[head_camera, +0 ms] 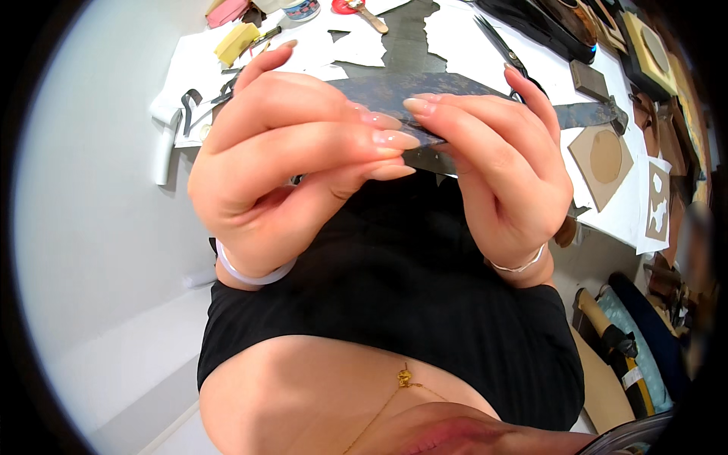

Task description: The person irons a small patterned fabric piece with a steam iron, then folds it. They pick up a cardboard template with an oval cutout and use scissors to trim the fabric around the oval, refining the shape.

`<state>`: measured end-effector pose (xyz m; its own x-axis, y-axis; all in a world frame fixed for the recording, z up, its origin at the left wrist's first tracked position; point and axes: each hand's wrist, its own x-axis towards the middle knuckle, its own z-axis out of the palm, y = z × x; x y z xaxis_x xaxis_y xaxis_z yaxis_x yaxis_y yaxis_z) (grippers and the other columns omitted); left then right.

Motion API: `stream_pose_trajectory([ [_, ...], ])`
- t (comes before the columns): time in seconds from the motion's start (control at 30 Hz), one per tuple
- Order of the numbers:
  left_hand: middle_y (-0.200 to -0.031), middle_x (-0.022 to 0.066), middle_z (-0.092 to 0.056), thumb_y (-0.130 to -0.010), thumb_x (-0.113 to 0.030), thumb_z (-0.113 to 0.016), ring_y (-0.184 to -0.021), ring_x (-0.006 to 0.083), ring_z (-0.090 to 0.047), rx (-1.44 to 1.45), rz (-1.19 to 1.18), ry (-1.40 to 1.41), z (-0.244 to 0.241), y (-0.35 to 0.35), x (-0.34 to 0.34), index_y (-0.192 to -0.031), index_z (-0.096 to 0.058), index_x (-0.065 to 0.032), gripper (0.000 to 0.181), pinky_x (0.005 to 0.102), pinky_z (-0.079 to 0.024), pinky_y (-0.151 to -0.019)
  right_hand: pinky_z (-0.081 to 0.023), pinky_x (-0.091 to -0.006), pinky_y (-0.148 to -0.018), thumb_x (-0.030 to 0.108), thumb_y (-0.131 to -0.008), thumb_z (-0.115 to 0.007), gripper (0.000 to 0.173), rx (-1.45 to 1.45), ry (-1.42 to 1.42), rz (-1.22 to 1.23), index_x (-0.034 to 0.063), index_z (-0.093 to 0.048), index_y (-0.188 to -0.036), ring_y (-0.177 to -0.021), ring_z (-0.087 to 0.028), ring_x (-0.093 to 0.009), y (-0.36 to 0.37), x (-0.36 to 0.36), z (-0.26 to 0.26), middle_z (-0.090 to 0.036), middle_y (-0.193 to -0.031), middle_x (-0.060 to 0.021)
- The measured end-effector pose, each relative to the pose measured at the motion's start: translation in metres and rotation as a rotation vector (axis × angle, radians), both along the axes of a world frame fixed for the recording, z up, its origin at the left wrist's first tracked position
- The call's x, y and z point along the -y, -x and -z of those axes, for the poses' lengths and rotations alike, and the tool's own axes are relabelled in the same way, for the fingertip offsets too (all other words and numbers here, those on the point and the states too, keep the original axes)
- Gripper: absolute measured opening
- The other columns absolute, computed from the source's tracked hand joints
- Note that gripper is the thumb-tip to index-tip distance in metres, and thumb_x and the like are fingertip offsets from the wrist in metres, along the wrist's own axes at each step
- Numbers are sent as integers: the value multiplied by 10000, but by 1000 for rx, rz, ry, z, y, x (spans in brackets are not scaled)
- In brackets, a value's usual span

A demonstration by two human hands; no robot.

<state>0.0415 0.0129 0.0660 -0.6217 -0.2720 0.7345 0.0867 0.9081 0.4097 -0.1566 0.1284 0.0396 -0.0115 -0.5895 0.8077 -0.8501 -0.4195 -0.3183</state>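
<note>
A dark blue-grey sheet with a brownish floral pattern [421, 85], perhaps fabric or thin leather, is held up over the table's near edge. My left hand [278, 148] pinches its near edge between thumb and fingertips. Close beside it, my right hand [500, 165] grips the same edge, fingers on top and the thumb mostly hidden below. The fingertips of both hands nearly meet. A pair of black-handled scissors [500, 42] lies just beyond my right hand, its handles partly covered. Further right a strip in a similar pattern [586, 115] rests on the table.
White paper [455, 42] covers the table, with a torn-edged grey sheet [404, 48] on it. At back left are a yellow sponge [236, 44], a jar [300, 10] and a wooden stick [374, 20]. A grey block [588, 79] and a board with an oval [586, 148] lie right.
</note>
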Motion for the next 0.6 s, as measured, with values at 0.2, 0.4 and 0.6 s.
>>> stream_pose_trajectory([
  [0.2, -1014, 39, -618, -871, -418, -722, -917, 249, -612, -144, -39, 221, 5, 11, -17, -1021, -657, -117, 343, 630, -322, -1121, -406, -414, -1070, 57, -786, -728, 230, -64, 102, -3, 122, -740, -1006, -978, -702, -190, 9, 4, 22, -739, -1055, -40],
  [0.4, -1136, -48, -693, -883, -216, -773, -1034, 176, -637, -332, 1082, -917, -2, 16, -41, -1063, -744, -188, 185, 472, -441, -967, -393, -399, -1087, 123, -797, -773, 221, -190, 174, 30, 203, -754, -1002, -1039, -676, -155, 8, 6, 71, -724, -1125, 6],
  [0.6, -1137, -33, -703, -914, -244, -738, -1011, 163, -662, -248, 1294, -1029, 17, 9, -23, -1065, -743, -164, 172, 469, -386, -1021, -400, -385, -1069, 121, -814, -757, 195, -200, 138, 3, 195, -766, -994, -1052, -672, -148, 10, -1, 106, -721, -1148, 8],
])
